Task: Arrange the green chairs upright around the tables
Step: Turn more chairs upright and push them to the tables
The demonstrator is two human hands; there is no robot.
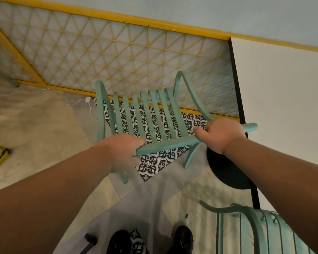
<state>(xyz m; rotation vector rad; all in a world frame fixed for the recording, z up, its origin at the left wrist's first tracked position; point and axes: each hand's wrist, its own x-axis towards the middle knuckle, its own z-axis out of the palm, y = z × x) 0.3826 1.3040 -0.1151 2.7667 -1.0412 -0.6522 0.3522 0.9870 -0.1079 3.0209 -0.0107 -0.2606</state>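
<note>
Left hand (125, 151) and right hand (220, 134) were clamped well apart on the near rail (169, 143) of the chair (154, 116), fingers curled round either end. Judged risk: its right arm crossed the table (283, 107) edge in view, so a swing rightward could strike the table or snag a leg on the base (226, 173). It sat ahead of and below both hands, legs down over patterned tiles (154, 162); floor contact could not be told.

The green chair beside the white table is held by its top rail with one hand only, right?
No: the head view shows the left hand and the right hand both gripping the top rail of the green chair, beside the white table.
</note>
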